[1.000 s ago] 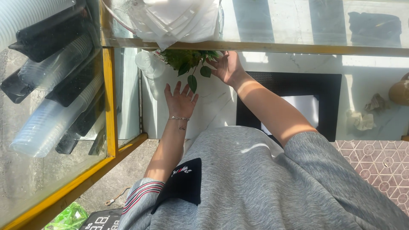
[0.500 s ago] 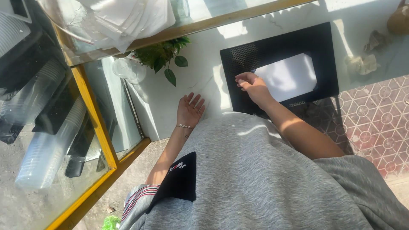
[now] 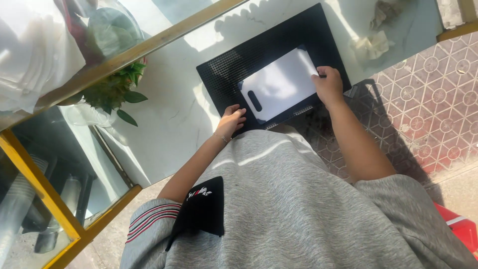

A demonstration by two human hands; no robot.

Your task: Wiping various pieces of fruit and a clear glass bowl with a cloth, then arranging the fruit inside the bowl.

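Observation:
A black perforated mat (image 3: 224, 74) lies on the white marble counter (image 3: 169, 114), and a white cutting board (image 3: 281, 82) with a handle slot rests on top of it. My left hand (image 3: 231, 119) curls over the mat's near left corner, just beside the board's corner. My right hand (image 3: 328, 85) grips the right edge of the cutting board, fingers bent over it. My grey shirt fills the lower part of the view.
A bunch of green leaves (image 3: 117, 92) in clear plastic sits at the counter's left end, under a yellow-framed glass case (image 3: 45, 189). Crumpled paper (image 3: 371, 45) lies at the far right of the counter. Patterned floor tiles (image 3: 423, 99) are on the right.
Both hands left the green leaves and came to the mat. The left hand moved onto its near corner; the right slid from the mat's left part to the board's right edge.

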